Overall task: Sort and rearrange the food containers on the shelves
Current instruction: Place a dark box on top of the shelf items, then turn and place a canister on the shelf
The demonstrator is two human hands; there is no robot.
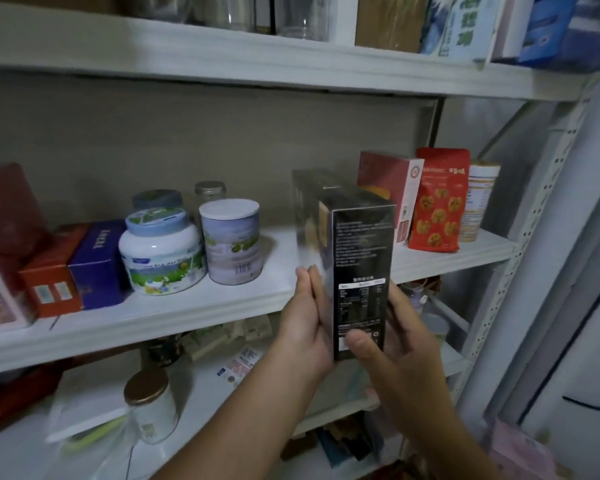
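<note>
Our left hand [305,327] and right hand [395,344] are clasping the black box [361,251] from either side, the right thumb pressing on its printed face. We are holding it upright before the middle shelf's [153,317] front edge, between the pale tin [231,240] and the red-and-white carton [392,181].

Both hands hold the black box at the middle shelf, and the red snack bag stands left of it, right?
Wrong side. The head view shows the red snack bag standing right of the black box, near the shelf's end. The rest holds: left hand and right hand both hold the box at the middle shelf.
</note>
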